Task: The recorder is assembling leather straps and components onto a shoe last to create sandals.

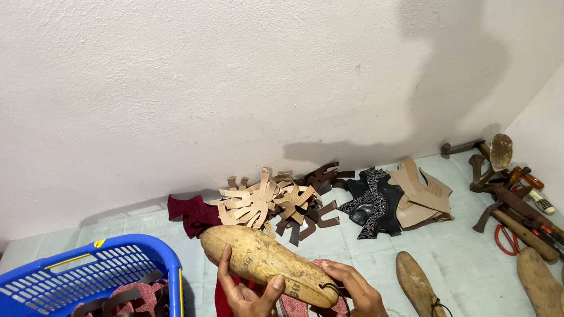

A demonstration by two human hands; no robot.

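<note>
Both hands hold a pale wooden shoe last (259, 257) low in the middle of the view, its toe pointing up and left. My left hand (250, 305) grips it from below, thumb across its side. My right hand (353, 300) holds the heel end, where a dark cord loop (331, 312) hangs. Beneath them lie red sole-shaped pieces (293, 315).
A blue plastic basket (21, 293) with red and dark strap pieces sits at the left. Along the wall lie cut leather pieces in tan (265, 203), maroon (192, 214), dark brown, black (369, 202) and beige. More wooden lasts (418, 288) and a pile of hand tools (517, 204) lie at the right.
</note>
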